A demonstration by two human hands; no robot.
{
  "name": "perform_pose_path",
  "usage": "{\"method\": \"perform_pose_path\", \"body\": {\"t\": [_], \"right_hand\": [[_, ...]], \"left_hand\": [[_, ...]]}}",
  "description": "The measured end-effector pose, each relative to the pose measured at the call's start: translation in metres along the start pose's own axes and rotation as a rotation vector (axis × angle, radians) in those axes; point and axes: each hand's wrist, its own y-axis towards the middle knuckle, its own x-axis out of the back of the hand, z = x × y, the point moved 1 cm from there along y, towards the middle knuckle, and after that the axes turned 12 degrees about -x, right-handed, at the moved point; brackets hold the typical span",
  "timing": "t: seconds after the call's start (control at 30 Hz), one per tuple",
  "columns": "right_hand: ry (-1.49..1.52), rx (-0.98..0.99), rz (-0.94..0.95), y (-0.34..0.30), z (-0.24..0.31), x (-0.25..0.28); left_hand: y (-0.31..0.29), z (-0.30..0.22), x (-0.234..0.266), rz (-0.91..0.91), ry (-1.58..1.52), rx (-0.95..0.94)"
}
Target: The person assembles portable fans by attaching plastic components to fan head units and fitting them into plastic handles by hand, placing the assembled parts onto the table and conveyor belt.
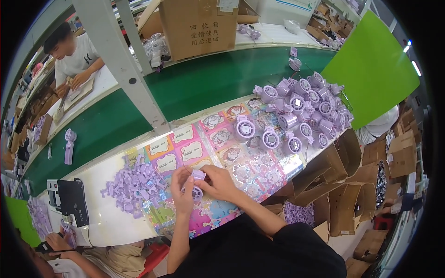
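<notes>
Both my hands hold one lilac plastic fan part (197, 193) over the patterned mat, its round spoked grille facing toward me. My left hand (181, 185) is closed round its left side, thumb against the piece. From the right, the fingers of my right hand (219, 182) grip the small block-shaped upper end (199, 174). A thin wire sticks up near my left fingertips. Left of my hands lies a heap of small lilac plastic pieces (136, 185). Farther right is a big pile of similar round fan parts (306, 109), some trailing thin wires.
A green conveyor belt (194, 76) runs behind the bench, with a grey metal post (132, 69) before it. Cardboard boxes (345, 208) stand at the right below the bench edge. A black device (73, 201) sits at the left. Two co-workers are at the left.
</notes>
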Motion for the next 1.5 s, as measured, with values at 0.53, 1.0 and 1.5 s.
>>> {"method": "perform_pose_path", "body": {"t": [0.53, 1.0, 1.5], "right_hand": [[-0.188, -0.040, -0.152, 0.003, -0.017, -0.022], [-0.743, -0.483, -0.460, 0.008, 0.001, -0.055], [-0.992, -0.800, -0.474, -0.015, -0.015, -0.085]], "left_hand": [[-0.041, -0.027, -0.066, 0.903, 0.835, -0.743], [0.026, -0.014, -0.063, 0.629, 1.035, -0.614], [-0.012, -0.004, -0.069, 0.540, 0.692, -0.833]]}}
